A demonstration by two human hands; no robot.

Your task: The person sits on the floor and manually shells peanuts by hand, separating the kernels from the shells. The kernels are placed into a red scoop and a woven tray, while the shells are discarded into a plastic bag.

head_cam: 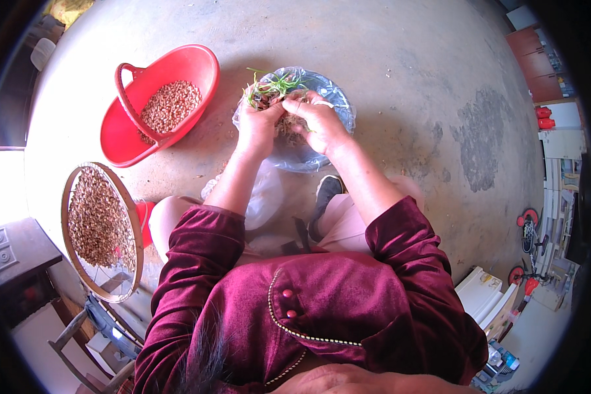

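Both hands meet over a round basin [342, 96] lined with clear plastic, which stands on the concrete floor before me. A clump of green shoots with tangled brown roots [291, 120] lies between them. My left hand [258, 123] grips the clump's left side, where the long green leaves [280, 83] stick out. On the right side, the fingers and thumb of my right hand [320, 120] pinch into the roots. The two thumbs nearly touch. My hands partly hide what lies in the basin.
Left of the basin stands a red plastic basket [202, 61] with an arched handle, holding reddish-brown kernels [172, 106]. Nearer me, a round woven sieve [137, 236] carries more brown kernels or nuts. A white plastic bag [266, 197] lies between my legs. A small bicycle [528, 241] stands far right.
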